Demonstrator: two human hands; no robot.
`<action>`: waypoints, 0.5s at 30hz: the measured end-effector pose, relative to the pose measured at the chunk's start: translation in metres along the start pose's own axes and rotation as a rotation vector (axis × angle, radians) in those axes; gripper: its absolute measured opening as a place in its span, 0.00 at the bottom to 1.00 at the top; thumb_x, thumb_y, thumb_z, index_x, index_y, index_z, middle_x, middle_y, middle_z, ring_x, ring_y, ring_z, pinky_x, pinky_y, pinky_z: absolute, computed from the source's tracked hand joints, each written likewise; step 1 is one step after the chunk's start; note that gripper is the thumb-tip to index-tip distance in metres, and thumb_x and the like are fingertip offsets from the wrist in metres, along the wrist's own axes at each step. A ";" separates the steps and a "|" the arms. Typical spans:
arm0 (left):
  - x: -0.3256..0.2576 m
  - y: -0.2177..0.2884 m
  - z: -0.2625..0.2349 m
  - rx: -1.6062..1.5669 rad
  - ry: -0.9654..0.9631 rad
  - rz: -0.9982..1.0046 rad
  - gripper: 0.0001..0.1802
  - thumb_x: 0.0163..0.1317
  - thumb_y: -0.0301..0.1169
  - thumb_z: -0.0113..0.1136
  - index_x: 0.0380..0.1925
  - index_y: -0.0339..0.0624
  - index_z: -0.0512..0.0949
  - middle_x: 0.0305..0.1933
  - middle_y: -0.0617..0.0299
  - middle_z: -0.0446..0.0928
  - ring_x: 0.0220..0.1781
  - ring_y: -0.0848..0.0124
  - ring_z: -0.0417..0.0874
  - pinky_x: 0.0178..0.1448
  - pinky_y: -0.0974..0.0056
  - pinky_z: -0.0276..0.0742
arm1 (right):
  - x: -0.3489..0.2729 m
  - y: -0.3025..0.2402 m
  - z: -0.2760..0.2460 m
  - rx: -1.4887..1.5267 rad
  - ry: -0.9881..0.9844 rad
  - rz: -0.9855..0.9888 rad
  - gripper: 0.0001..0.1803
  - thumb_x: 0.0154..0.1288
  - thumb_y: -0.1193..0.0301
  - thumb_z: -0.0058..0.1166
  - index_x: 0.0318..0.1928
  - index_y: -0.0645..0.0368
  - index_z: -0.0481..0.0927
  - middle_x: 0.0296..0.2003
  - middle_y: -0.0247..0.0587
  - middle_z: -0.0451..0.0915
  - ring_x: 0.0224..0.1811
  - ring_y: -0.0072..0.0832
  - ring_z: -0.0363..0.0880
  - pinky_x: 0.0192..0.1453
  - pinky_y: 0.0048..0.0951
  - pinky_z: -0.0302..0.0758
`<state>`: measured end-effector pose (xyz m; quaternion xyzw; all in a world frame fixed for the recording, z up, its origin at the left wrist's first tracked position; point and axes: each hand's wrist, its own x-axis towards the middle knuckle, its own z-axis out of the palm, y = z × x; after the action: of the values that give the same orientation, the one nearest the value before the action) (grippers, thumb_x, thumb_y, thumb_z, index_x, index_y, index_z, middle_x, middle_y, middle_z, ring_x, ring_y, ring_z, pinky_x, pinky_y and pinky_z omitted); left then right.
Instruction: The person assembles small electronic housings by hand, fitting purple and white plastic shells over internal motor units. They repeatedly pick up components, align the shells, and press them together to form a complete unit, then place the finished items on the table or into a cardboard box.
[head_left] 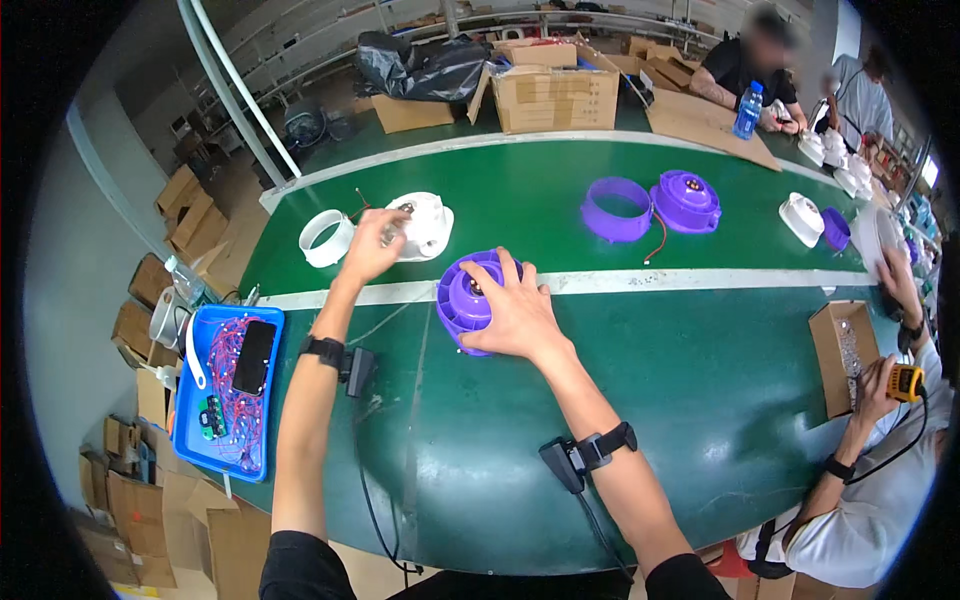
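Head view: hands [519, 310] amid purple housings [686, 200].

1. Three purple round housings: one [470, 300] under a hand, one ring [615, 208], one domed [686, 200]
2. Two white parts at left: ring [326, 238], housing [425, 225]
3. One blue tray [196, 400]
4. One blue bottle [747, 110]

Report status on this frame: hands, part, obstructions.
Right hand flat on purple round housing. Left hand closed on a small clear item beside white housing. Nothing in the way.
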<state>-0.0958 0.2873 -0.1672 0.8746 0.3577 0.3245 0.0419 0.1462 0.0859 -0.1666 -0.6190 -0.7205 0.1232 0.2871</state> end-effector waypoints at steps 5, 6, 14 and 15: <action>-0.035 -0.075 -0.045 0.287 0.141 -0.357 0.26 0.59 0.39 0.60 0.57 0.45 0.75 0.55 0.45 0.80 0.61 0.47 0.77 0.65 0.50 0.70 | 0.000 -0.012 0.002 0.023 -0.022 -0.015 0.57 0.30 0.56 0.76 0.69 0.34 0.66 0.71 0.61 0.55 0.68 0.61 0.60 0.62 0.70 0.65; -0.046 -0.090 -0.055 0.326 0.110 -0.418 0.28 0.59 0.41 0.60 0.59 0.47 0.73 0.55 0.43 0.79 0.60 0.46 0.77 0.65 0.49 0.70 | 0.000 -0.016 0.005 0.034 -0.026 -0.027 0.57 0.30 0.56 0.76 0.69 0.34 0.66 0.71 0.61 0.55 0.68 0.61 0.60 0.62 0.70 0.65; -0.013 -0.026 0.002 0.216 -0.049 -0.316 0.32 0.54 0.41 0.61 0.63 0.59 0.71 0.54 0.46 0.80 0.57 0.45 0.78 0.62 0.47 0.73 | -0.001 0.001 0.001 -0.001 -0.006 -0.004 0.57 0.29 0.56 0.76 0.69 0.34 0.67 0.71 0.60 0.56 0.67 0.61 0.60 0.61 0.70 0.67; -0.010 -0.014 0.007 0.262 -0.077 -0.294 0.31 0.53 0.41 0.61 0.61 0.59 0.72 0.55 0.47 0.79 0.58 0.46 0.78 0.62 0.46 0.72 | -0.001 0.001 0.001 -0.001 -0.001 -0.003 0.57 0.29 0.56 0.76 0.69 0.34 0.67 0.71 0.60 0.56 0.67 0.60 0.60 0.61 0.70 0.67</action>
<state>-0.1057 0.2923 -0.1828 0.8227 0.5189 0.2318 -0.0115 0.1468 0.0853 -0.1683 -0.6181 -0.7216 0.1230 0.2866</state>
